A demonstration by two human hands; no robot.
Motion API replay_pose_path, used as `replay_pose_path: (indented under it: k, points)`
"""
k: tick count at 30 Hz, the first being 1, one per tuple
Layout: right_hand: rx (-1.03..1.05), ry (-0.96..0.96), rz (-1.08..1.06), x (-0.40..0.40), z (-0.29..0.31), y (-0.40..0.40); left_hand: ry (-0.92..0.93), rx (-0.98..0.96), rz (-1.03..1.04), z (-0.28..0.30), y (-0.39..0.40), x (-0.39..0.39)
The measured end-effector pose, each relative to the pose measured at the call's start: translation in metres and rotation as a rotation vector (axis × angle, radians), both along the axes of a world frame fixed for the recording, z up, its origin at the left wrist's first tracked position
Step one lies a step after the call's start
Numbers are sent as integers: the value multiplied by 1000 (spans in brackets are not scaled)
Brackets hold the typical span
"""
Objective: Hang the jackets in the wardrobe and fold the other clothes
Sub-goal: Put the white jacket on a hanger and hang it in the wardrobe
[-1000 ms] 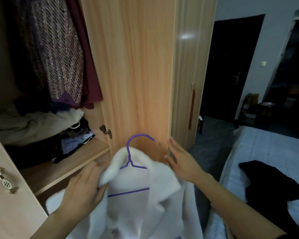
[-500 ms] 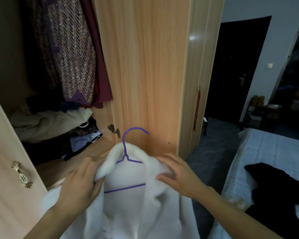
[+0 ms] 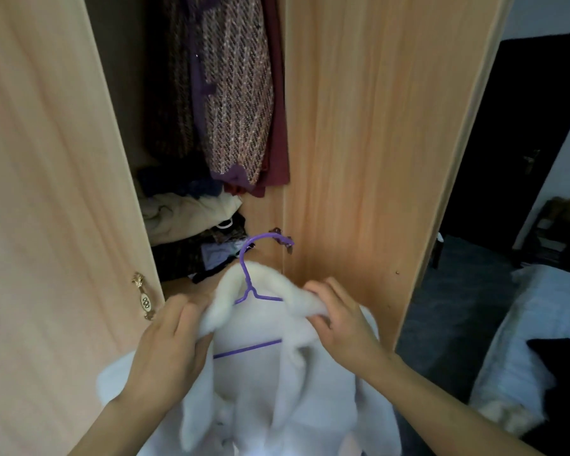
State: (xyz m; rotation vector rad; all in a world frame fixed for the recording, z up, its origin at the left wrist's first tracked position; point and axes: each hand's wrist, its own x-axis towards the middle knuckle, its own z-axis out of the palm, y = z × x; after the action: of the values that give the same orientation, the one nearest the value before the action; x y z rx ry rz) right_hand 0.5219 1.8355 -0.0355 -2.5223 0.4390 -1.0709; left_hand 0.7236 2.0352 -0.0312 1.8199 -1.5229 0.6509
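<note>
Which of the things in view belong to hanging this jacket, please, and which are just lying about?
Part of the job:
white jacket, held at the collar by left hand and right hand
purple hanger inside it
open wardrobe

Just lying about:
hung patterned coat
heap of clothes on the shelf
black garment on the bed

Beyond the fingers point(image 3: 191, 311), the wardrobe shelf point(image 3: 191, 287) carries a heap of crumpled clothes point(image 3: 191, 222); right of them, a bed point(image 3: 540, 324) bears a black garment point(image 3: 563, 360).
</note>
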Motion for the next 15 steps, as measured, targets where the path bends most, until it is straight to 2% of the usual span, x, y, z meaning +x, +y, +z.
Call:
replay_pose_path:
  k: [8, 15]
  points:
    - [-11, -94, 6, 34, 0, 26, -3, -3, -73, 10, 29, 33]
    - [134, -203, 27, 78, 5, 4, -79, 140, 46, 31, 10, 63]
